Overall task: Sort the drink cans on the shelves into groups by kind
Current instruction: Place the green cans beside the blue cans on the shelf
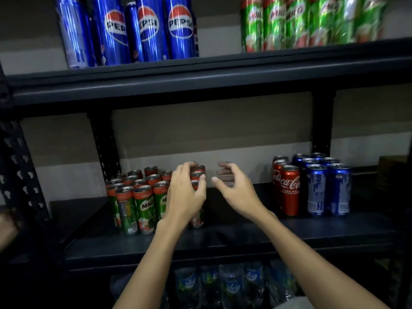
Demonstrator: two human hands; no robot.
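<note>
Milo can [199, 175] under left hand [186, 192]

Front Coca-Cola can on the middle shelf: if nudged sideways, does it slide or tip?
Likely tips before sliding far: the Coca-Cola can is tall and slim on a narrow base. The blue cans close on its right would probably stop a fall that way. Its glossy wall looks slippery. Its top looks unopened, so probably full and fairly heavy.

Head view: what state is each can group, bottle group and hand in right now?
Left hand: fingers curled round Milo cans at the group's right edge.
Right hand: open, fingers spread, holding nothing.
Middle-shelf Milo cans: upright, clustered.
Coca-Cola cans: upright, beside the blue cans.
Middle-shelf blue cans: upright, grouped.
Top-shelf Pepsi cans: upright, grouped.
Top-shelf Milo cans: upright, grouped.
Bottles: bottom shelf, upright.
</note>
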